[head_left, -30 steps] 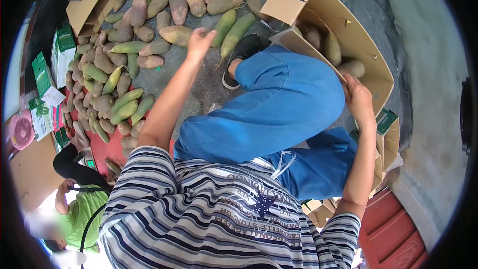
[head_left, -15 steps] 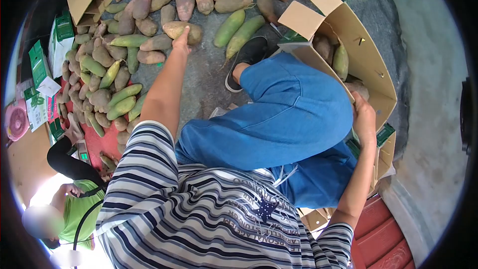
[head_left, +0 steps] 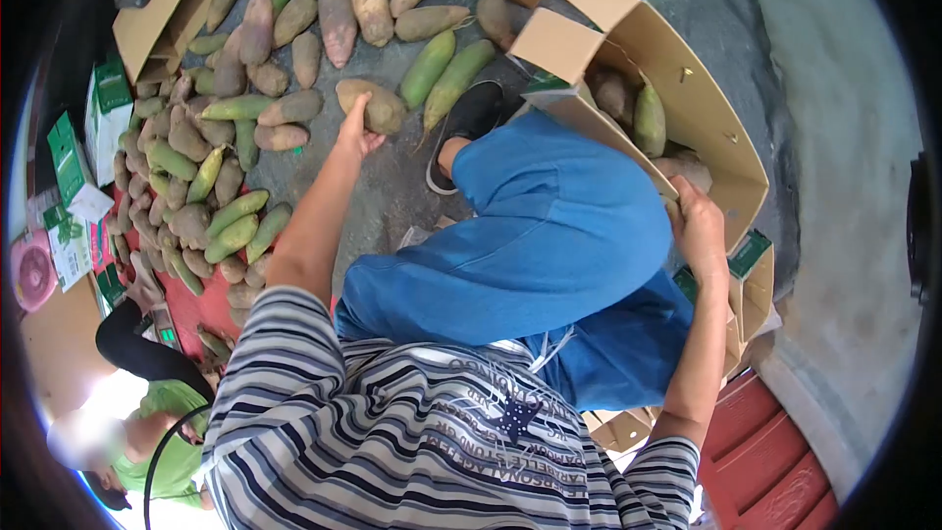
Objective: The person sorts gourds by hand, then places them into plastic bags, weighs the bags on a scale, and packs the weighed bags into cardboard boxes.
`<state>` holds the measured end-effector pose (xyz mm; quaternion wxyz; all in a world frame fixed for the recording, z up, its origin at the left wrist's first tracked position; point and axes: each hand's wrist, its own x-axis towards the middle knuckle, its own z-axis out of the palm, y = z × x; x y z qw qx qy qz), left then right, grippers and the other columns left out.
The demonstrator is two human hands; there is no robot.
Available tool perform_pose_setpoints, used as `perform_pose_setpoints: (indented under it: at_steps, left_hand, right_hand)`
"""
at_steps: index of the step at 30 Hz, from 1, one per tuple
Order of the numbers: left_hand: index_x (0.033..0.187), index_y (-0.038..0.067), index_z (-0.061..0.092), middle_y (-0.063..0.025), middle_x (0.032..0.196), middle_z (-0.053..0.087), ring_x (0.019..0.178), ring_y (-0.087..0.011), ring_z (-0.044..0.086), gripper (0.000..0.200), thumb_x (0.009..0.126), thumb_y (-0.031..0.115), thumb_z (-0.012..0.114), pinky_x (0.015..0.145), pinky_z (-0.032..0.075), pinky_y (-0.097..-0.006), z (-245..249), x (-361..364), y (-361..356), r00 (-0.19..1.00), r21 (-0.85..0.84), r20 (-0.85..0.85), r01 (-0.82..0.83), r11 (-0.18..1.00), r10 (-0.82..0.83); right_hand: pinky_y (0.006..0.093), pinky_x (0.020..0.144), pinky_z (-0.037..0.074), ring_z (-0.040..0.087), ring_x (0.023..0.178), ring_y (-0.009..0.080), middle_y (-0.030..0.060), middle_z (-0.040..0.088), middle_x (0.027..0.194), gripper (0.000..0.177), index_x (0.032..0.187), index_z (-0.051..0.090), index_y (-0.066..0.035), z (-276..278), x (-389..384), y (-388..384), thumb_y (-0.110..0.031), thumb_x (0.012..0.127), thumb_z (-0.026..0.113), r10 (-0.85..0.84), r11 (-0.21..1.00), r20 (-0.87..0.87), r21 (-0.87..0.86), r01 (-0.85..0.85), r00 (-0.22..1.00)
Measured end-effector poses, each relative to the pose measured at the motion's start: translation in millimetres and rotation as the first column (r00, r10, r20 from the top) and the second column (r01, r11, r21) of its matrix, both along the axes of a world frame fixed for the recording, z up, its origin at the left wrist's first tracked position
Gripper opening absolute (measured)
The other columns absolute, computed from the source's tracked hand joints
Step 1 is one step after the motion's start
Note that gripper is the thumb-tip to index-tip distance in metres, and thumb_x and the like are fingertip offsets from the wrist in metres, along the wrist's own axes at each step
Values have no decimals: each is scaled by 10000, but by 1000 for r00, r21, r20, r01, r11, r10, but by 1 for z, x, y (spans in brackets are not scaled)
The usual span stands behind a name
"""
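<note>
The left hand (head_left: 353, 133) curls its fingers around a brown tuber (head_left: 381, 106) on the ground at 11 o'clock. The right hand (head_left: 700, 226) clamps the cardboard box (head_left: 721, 132) wall at 3 o'clock. This looks like the pick-up step, and the next move calls for a firm grip to lift the tuber.

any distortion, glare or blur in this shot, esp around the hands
Head view: strong fisheye bending with a black rim; blown-out glare at lower left; light elsewhere even, shadows soft; left hand gripping a tuber and right hand on the cardboard box both look sharp.
</note>
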<state>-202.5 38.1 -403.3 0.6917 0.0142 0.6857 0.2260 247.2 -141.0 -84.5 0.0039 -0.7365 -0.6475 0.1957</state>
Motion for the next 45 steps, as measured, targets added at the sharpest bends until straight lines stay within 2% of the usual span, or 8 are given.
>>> perform_pose_setpoints:
  at_steps: [6, 10, 16, 20, 22, 25, 35, 45]
  left_hand:
    - [1268, 71, 444, -82, 1221, 536, 1120, -224, 516, 662, 756, 414, 688, 908, 420, -407, 125, 64, -8, 988, 558, 71, 74, 827, -136]
    - [1244, -37, 411, -132, 1196, 525, 1132, -222, 503, 655, 724, 215, 720, 972, 393, -381, 271, 126, -8, 979, 952, 28, 34, 304, -200]
    - [1299, -8, 387, -165, 1226, 514, 1171, -261, 493, 792, 642, 227, 762, 991, 387, -363, 345, 219, -2, 763, 874, -474, 346, -342, -440]
    - [1333, 44, 396, -175, 1318, 458, 1222, -335, 434, 800, 626, 211, 732, 1044, 335, -381, 329, 276, 11, 389, 530, -839, 422, -735, -381]
    - [1337, 47, 397, -181, 1339, 441, 1241, -332, 415, 754, 678, 242, 705, 1050, 328, -384, 301, 291, 16, 121, 346, -937, 476, -809, -329]
    - [1336, 50, 410, -190, 1333, 449, 1256, -329, 403, 696, 751, 308, 684, 1058, 318, -390, 290, 293, 16, 66, 367, -918, 512, -776, -390]
    - [1175, 36, 551, -73, 930, 584, 821, -125, 547, 343, 877, 193, 613, 758, 467, -270, 312, 267, 1, 139, 547, -778, 629, -552, -613]
    - [1186, 37, 565, -72, 950, 616, 888, -148, 580, 320, 894, 164, 584, 801, 453, -270, 434, 271, -47, 295, 533, -846, 490, -690, -444]
  right_hand:
    - [454, 691, 463, 587, 830, 383, 169, 608, 935, 255, 1042, 558, -92, -2, 3, -3, -51, 792, 589, -11, 1000, 8, -1, 11, 1000]
    - [439, 714, 484, 599, 856, 352, 147, 609, 940, 237, 996, 560, -91, -6, 5, -5, -12, 774, 533, 5, 1000, 43, 5, -5, 999]
    - [447, 697, 493, 613, 848, 353, 155, 611, 882, 163, 949, 554, -73, -19, 11, -10, -36, 800, 498, 16, 999, 74, 38, -19, 997]
    - [438, 688, 505, 624, 849, 337, 147, 622, 863, 147, 934, 561, -63, -22, 12, -11, -39, 813, 481, 12, 997, 83, 70, -18, 996]
    - [430, 675, 494, 613, 839, 333, 141, 618, 880, 169, 964, 558, -81, -23, 13, -12, -65, 796, 542, 23, 998, 88, 56, -28, 996]
    - [435, 658, 492, 617, 810, 332, 137, 618, 829, 149, 930, 566, -67, -32, 14, -15, -52, 784, 538, 99, 992, 34, 80, -101, 995]
    - [432, 626, 486, 628, 768, 323, 124, 625, 763, 144, 908, 568, -62, -28, 15, -12, -49, 765, 554, 66, 991, 77, 111, -74, 995]
    - [464, 734, 486, 628, 844, 350, 175, 657, 863, 383, 957, 622, -82, -7, 21, -10, -442, 850, 546, -38, 999, -13, 2, 38, 999]
